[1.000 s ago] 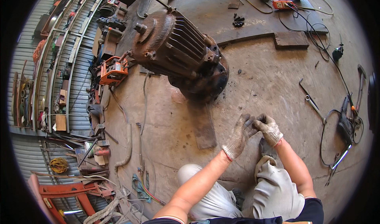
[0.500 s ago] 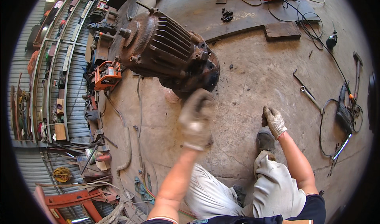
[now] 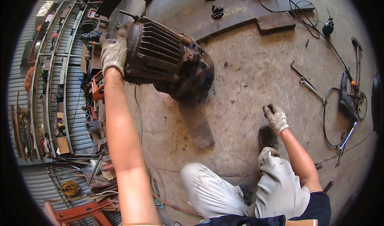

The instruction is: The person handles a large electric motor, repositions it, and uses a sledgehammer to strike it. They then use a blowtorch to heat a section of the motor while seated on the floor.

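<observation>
A rusty finned electric motor (image 3: 158,40) stands tilted on the floor, its dark, greasy round flange (image 3: 204,72) at the lower right. A flat wooden board (image 3: 196,126) sticks out from beneath it. My left hand (image 3: 114,52), in a soiled knit glove, grips the motor's left end around the shaft side; some of its fingers are hidden against the metal. My right hand (image 3: 276,119), gloved too, hovers above my shoe with curled, dark-stained fingers. Whatever those fingers may hold cannot be made out.
Shelves (image 3: 52,74) of parts line the left wall. A wooden block (image 3: 276,22) rests by a metal plate (image 3: 236,14). To the right lie a wrench (image 3: 312,90), a hammer (image 3: 357,62) and a black power tool (image 3: 347,102) with its cable. An orange frame (image 3: 84,212) stands lower left.
My left hand has swept up and left from in front of the flange to the motor's left end, uncovering the board. The view has shifted slightly; my right hand stays about where it was.
</observation>
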A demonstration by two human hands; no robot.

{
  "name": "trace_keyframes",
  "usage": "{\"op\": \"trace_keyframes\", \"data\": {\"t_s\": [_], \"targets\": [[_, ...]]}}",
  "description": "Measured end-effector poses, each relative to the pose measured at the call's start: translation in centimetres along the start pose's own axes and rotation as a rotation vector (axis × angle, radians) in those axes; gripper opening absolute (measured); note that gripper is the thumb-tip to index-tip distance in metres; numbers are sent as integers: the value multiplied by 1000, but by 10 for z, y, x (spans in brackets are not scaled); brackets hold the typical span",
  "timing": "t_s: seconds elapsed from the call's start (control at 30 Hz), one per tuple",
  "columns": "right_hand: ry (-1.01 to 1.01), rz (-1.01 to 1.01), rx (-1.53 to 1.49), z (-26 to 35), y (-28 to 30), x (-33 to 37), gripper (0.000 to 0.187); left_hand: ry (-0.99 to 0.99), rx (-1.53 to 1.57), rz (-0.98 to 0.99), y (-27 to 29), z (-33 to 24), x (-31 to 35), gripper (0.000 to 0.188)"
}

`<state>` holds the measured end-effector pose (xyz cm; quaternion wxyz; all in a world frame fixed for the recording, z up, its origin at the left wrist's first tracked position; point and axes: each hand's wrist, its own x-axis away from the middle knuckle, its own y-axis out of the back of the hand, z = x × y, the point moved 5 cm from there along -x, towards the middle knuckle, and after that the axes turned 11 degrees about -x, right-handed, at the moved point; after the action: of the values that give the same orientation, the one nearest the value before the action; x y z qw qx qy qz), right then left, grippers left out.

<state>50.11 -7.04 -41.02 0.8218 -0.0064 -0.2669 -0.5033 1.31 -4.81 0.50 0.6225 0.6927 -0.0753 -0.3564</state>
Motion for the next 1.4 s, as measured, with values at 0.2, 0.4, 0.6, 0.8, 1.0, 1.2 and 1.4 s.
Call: {"op": "trace_keyframes", "data": {"t_s": [0.2,0.4,0.6,0.8,1.0,1.2,1.4], "targets": [[-2,1,9,-4,2,2,44,2,153,-1,-2,4,5,91],[-27,14,54,-15,-3,4,44,80,238,-64,-6,18,1,67],[-19,2,119,-42,-7,7,44,10,359,-56,-16,25,-3,70],[16,-52,216,-58,-9,4,44,77,367,-73,-17,30,-2,73],[11,-32,277,-55,-10,4,47,210,524,-67,-5,21,11,59],[-2,-19,271,-52,-8,5,47,253,628,-87,-1,16,17,46],[24,-26,270,-56,-9,5,46,223,537,-74,-4,20,15,66]]}}
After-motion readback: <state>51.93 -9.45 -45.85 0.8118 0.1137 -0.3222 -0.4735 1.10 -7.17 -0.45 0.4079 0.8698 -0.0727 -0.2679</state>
